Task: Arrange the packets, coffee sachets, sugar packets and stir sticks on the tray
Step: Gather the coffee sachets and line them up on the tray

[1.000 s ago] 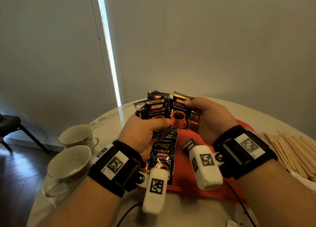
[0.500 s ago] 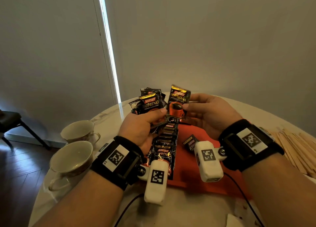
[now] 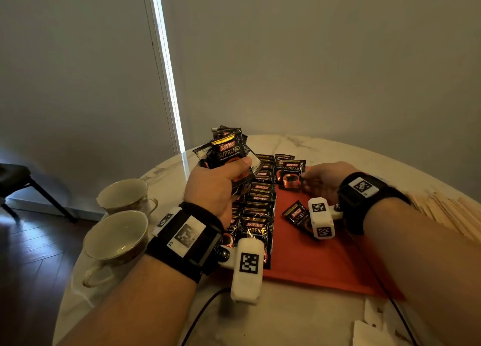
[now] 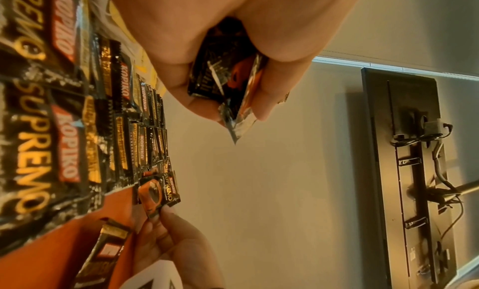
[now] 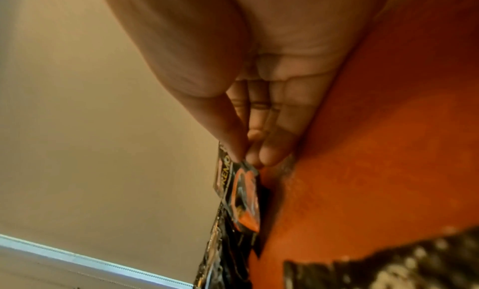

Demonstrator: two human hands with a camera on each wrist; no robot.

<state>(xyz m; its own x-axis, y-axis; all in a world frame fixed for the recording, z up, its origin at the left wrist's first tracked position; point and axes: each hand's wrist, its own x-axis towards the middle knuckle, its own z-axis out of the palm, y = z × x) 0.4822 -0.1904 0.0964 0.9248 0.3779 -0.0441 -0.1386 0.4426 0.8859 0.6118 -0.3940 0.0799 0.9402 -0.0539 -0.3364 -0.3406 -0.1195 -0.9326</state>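
With your left hand (image 3: 221,186) gripping the spare sachet bundle (image 3: 229,150) above the table, keep your right hand (image 3: 322,179) fingers pinching the single coffee sachet (image 3: 290,173) and lay it flat beside the sachet row (image 3: 260,205) on the orange tray (image 3: 312,254).

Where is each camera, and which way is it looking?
Head: worn on the head, looking down at the red tray, both hands and forearms.
Left wrist: looks along the left hand gripping a bunch of sachets.
Right wrist: looks along the right hand pinching one sachet.
Shared: all three show that one sachet and the tray.
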